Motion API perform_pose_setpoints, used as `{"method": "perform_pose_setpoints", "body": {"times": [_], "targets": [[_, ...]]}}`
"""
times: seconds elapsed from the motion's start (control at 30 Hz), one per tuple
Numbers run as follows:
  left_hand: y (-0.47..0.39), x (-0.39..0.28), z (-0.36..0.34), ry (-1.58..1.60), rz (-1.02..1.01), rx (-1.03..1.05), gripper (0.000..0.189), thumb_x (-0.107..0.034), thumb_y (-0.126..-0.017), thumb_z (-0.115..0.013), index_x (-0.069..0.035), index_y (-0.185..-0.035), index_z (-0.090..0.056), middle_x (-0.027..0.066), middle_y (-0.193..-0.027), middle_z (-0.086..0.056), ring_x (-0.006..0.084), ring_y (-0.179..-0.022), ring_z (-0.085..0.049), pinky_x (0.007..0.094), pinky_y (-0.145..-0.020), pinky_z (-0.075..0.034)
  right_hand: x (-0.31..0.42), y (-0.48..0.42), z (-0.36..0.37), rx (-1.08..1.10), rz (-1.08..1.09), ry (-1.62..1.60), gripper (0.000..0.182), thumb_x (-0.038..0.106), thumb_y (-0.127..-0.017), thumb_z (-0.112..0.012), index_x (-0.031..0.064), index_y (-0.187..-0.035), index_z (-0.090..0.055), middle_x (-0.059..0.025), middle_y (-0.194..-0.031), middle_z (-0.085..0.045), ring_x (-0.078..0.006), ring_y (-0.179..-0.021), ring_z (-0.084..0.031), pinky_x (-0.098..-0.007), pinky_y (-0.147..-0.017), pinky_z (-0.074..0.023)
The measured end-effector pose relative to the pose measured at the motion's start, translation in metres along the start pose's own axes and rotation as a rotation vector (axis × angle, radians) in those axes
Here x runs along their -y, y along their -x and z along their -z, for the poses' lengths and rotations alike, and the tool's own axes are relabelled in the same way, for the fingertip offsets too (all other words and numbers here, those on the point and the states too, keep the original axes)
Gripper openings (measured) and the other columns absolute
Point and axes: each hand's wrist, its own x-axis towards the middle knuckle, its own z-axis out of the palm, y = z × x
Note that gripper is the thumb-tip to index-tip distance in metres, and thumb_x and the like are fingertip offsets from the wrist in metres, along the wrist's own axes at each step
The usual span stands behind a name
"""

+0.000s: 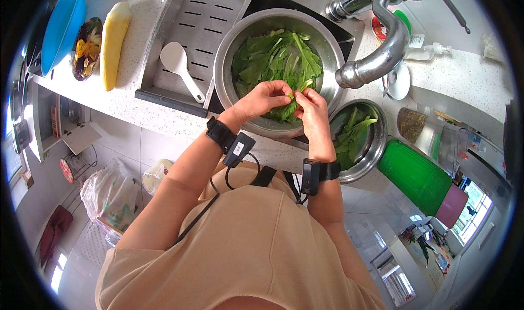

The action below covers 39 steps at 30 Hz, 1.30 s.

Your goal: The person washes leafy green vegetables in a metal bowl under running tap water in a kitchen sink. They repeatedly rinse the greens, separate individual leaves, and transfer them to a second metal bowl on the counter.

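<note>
Both my hands meet above the near side of a large stainless steel basin point(229, 52). Green leafy vegetables point(262, 60) with pale stems lie inside it. My left hand point(266, 99) pinches a piece of leafy green between thumb and fingers. My right hand point(313, 109) grips the same green right beside it, fingertips nearly touching the left ones. Leaves hang below the fingers. To the right, partly behind my right wrist, a smaller steel bowl point(378, 146) holds several more leafy greens point(354, 136).
A chrome faucet point(374, 64) arches over the basin's right rim. On the left are a slotted metal drainer point(204, 35) with a white rice paddle point(180, 68), a peeled yellow-white gourd-like vegetable point(115, 48), a bowl of scraps point(86, 50) and a blue basin point(63, 27). A green container point(415, 175) stands at right.
</note>
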Motion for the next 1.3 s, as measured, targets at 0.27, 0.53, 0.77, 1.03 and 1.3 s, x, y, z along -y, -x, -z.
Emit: {"method": "perform_pose_setpoints", "body": {"times": [0.27, 0.53, 0.77, 1.03, 1.3], "targets": [[0.001, 0.001, 0.006, -0.050, 0.030, 0.057, 0.012, -0.008, -0.083, -0.061, -0.005, -0.094, -0.058, -0.0038, -0.087, -0.055, 0.0049, -0.083, -0.050, 0.0198, -0.076, -0.041, 0.004, 0.002, -0.003, -0.032, 0.043, 0.078, 0.014, 0.017, -0.084, -0.063, 0.0057, -0.079, -0.056, 0.0015, -0.073, -0.052, -0.0075, -0.063, -0.048, -0.0220, -0.053, -0.0396], [0.001, 0.008, 0.001, 0.204, 0.001, 0.028, 0.009, -0.009, -0.084, -0.060, -0.006, -0.093, -0.058, -0.0054, -0.085, -0.053, 0.0042, -0.081, -0.048, 0.0192, -0.075, -0.039, 0.001, 0.000, 0.002, 0.054, 0.003, -0.170, 0.011, 0.018, -0.084, -0.064, 0.0082, -0.082, -0.058, 0.0024, -0.077, -0.054, -0.0063, -0.067, -0.049, -0.0206, -0.056, -0.0394], [0.002, 0.005, 0.002, 0.132, 0.043, 0.033, 0.015, -0.012, -0.083, -0.063, -0.004, -0.094, -0.058, -0.0027, -0.088, -0.056, 0.0060, -0.083, -0.050, 0.0204, -0.077, -0.040, 0.003, 0.001, -0.002, -0.005, 0.066, -0.080, 0.013, 0.018, -0.085, -0.064, 0.0068, -0.084, -0.058, 0.0024, -0.078, -0.054, -0.0060, -0.068, -0.049, -0.0211, -0.056, -0.0400], [0.000, -0.007, 0.000, -0.097, 0.073, -0.079, 0.010, -0.007, -0.075, -0.061, -0.002, -0.084, -0.060, -0.0023, -0.079, -0.055, 0.0068, -0.077, -0.049, 0.0206, -0.072, -0.039, -0.002, -0.002, -0.003, -0.032, 0.148, 0.005, 0.009, 0.008, -0.080, -0.065, 0.0051, -0.086, -0.059, 0.0022, -0.074, -0.054, -0.0051, -0.064, -0.048, -0.0192, -0.056, -0.0388], [0.000, -0.002, 0.004, -0.243, 0.029, -0.129, 0.010, -0.007, -0.071, -0.060, -0.001, -0.080, -0.059, -0.0010, -0.073, -0.054, 0.0083, -0.072, -0.049, 0.0227, -0.068, -0.040, 0.008, 0.003, -0.002, 0.031, 0.171, 0.132, 0.006, 0.002, -0.077, -0.063, 0.0027, -0.080, -0.058, 0.0007, -0.076, -0.057, -0.0057, -0.066, -0.051, -0.0187, -0.057, -0.0393]]}}
